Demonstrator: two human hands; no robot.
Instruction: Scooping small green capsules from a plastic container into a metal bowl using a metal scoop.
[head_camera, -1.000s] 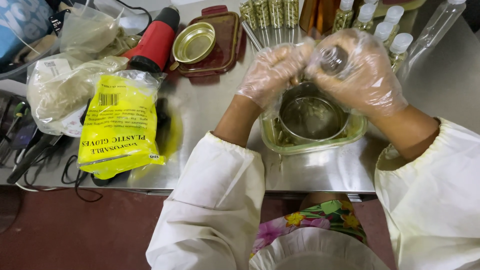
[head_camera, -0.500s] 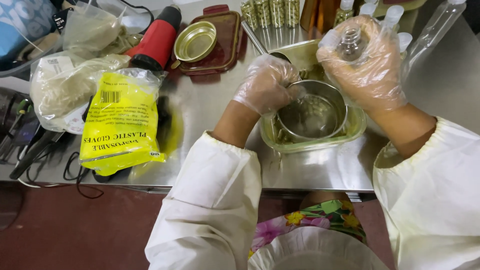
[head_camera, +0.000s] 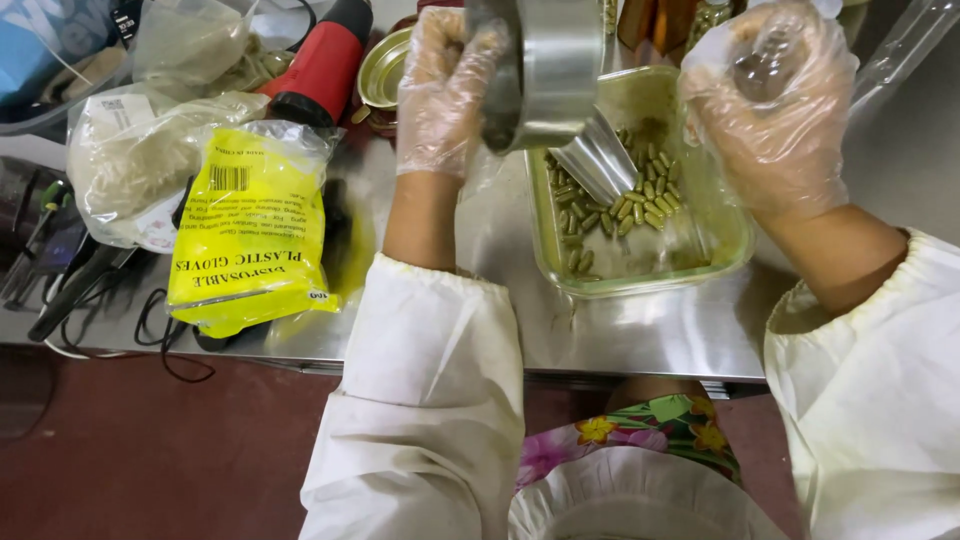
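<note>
Two gloved hands are in view: the left hand (head_camera: 440, 90) at 11 o'clock and the right hand (head_camera: 775, 110) at 1 o'clock. One steel bowl (head_camera: 545, 70) sits at 12 o'clock, with one metal scoop (head_camera: 597, 160) just below it. One clear tray (head_camera: 715, 250) lies near the centre of the bench (head_camera: 640, 335). The green capsules (head_camera: 640, 200) in it are too many and too overlapped to count exactly; well over a dozen show. One small bottle (head_camera: 762, 65) is in the right hand. At 9 o'clock lies one yellow packet (head_camera: 250, 230), with one bag of powder (head_camera: 130, 170) beside it. One red tool (head_camera: 325, 60) and one gold lid (head_camera: 383, 72) lie at 11 o'clock.
</note>
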